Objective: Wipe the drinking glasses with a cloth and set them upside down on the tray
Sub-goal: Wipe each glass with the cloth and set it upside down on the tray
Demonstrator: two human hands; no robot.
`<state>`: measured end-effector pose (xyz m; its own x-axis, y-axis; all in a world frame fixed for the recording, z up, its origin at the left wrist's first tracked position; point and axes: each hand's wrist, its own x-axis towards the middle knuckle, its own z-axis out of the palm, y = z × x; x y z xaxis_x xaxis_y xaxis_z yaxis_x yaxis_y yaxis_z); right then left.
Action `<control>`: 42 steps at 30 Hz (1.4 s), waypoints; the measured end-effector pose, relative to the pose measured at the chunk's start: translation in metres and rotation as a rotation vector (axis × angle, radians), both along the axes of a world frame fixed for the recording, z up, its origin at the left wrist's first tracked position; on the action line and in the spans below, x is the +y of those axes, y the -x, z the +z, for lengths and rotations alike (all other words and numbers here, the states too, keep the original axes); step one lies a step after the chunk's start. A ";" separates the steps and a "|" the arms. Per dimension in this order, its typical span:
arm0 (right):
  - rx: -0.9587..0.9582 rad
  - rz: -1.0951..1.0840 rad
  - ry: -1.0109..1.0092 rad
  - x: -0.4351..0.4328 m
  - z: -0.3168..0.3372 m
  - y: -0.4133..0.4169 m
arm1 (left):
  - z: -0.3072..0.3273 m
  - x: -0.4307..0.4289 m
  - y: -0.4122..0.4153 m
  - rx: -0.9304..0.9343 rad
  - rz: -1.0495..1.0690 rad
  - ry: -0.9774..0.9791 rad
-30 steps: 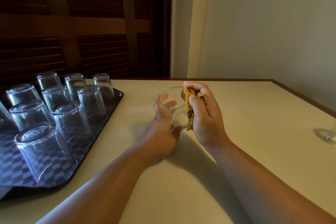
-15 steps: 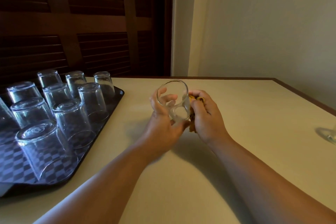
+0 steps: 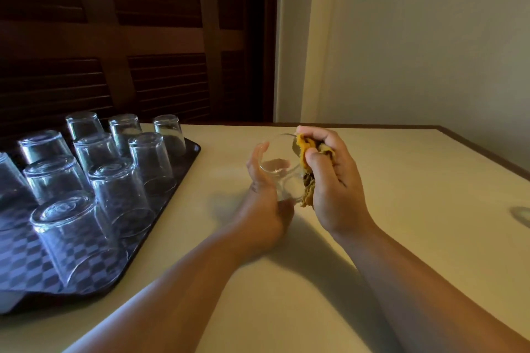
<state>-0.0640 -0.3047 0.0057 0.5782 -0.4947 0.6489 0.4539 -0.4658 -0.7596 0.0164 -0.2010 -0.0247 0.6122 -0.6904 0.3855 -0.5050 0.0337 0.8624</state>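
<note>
1. Across the whole lower view runs a cream table (image 3: 401,180) with a dark wooden edge along its far and right sides; behind it stand dark louvred shutters (image 3: 129,37) on the left and a pale wall (image 3: 430,37) on the right.
2. On the table's left side lies a dark tray (image 3: 177,180) with a checkered lining, its near corner reaching past the left edge of view.
3. Standing upside down on the tray are the finished glasses (image 3: 120,192), packed close in rows, bases up; about ten can be counted, the leftmost cut off by the frame.
4. The person's left hand (image 3: 265,203) is near the table's middle, well apart from the tray, wrapped around the lower part of a clear drinking glass (image 3: 278,169) held above the tabletop, mouth tilted up and toward the camera; fingers show through the glass.
5. The right hand (image 3: 332,180) is closed around a bunched yellow-and-dark cloth (image 3: 305,172), pressing it against the glass's right side and rim.
6. At the far right edge of the table sits part of another clear glass object (image 3: 522,215), mostly out of view.
</note>
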 end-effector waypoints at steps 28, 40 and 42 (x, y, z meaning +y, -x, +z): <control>0.070 0.034 -0.089 -0.004 0.001 -0.002 | -0.002 0.002 0.001 -0.122 0.041 -0.106; 0.009 0.015 -0.064 0.000 0.002 0.000 | 0.001 0.004 0.002 0.013 -0.029 -0.119; 0.067 -0.003 -0.086 -0.005 0.001 -0.002 | 0.003 0.002 0.003 0.010 0.031 -0.063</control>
